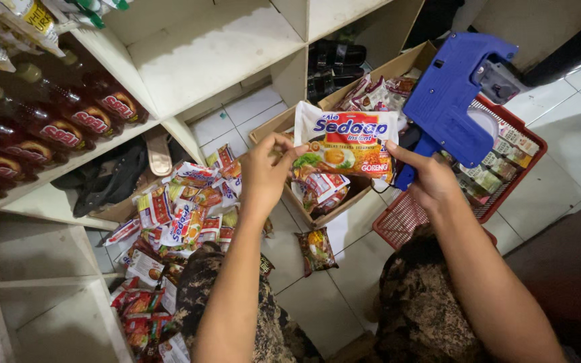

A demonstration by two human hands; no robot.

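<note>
While it hung over the open cardboard box, the white and orange plastic noodle packet lay face up, long axis crosswise, top edge away from the person. Left hand pinched its left edge; right hand thumbed the right edge while gripping a blue plastic price gun, nose pointing away. Red plastic basket sat just beside.

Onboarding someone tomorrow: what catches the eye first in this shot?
The blue price gun at upper right, held in the right hand, stands out most. Beside it, at centre, both hands pinch a noodle packet above a cardboard box, the left hand at its left edge. A heap of packets covers the floor at lower left, below white shelves.
</note>
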